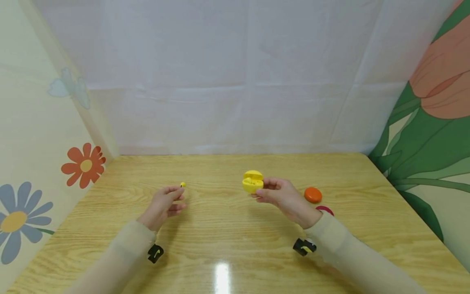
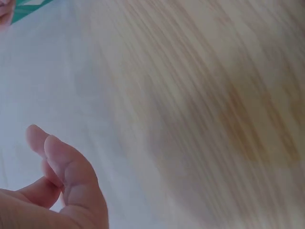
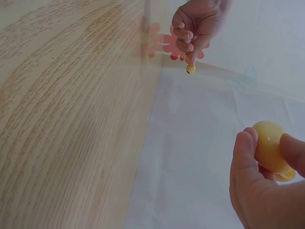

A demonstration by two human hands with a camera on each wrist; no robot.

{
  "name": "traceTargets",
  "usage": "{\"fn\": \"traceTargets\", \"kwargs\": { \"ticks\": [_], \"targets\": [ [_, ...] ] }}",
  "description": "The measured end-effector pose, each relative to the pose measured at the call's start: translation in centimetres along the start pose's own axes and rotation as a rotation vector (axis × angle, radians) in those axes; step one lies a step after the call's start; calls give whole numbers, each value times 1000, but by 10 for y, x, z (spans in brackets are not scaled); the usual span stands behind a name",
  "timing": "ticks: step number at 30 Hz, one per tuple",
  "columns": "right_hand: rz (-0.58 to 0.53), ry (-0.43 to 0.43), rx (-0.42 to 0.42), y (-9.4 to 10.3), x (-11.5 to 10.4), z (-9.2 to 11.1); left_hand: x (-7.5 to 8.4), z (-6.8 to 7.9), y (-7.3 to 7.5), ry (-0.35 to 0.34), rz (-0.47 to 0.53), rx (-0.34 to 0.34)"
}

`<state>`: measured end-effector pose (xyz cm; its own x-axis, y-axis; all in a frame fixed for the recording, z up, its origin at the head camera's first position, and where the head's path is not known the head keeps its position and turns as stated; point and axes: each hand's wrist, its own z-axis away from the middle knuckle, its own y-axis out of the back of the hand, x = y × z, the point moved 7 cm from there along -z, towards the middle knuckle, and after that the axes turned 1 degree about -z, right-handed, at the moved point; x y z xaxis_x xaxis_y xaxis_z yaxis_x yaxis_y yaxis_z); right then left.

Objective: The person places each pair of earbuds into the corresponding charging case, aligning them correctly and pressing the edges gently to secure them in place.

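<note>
My left hand [image 1: 166, 204] pinches a small yellow earbud [image 1: 182, 185] between thumb and forefinger, above the left side of the table. That earbud [image 3: 190, 69] also shows in the right wrist view, below the left hand's fingertips. My right hand [image 1: 284, 199] grips a rounded yellow earbud case [image 1: 252, 186] by its side, with the lid raised. A yellow piece sits inside the case; its detail is too small to tell. In the left wrist view, the left hand [image 2: 71, 186] appears with its pinched object hidden.
A round orange case [image 1: 313, 195] lies on the wooden table [image 1: 216, 228], right of my right hand. Partly hidden behind the right wrist is a dark red item [image 1: 325, 210]. White cloth [image 1: 227, 102] hangs behind the table, with flower-printed panels at both sides.
</note>
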<state>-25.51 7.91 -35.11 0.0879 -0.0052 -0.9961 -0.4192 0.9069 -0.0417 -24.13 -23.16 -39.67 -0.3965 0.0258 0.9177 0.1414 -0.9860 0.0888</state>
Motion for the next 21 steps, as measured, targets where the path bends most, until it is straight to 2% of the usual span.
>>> {"fn": "traceTargets", "kwargs": {
  "ticks": [21],
  "targets": [
    [-7,3,-9,-2,2,-1,15,27,-30,-67,69,-36]
  ]
}}
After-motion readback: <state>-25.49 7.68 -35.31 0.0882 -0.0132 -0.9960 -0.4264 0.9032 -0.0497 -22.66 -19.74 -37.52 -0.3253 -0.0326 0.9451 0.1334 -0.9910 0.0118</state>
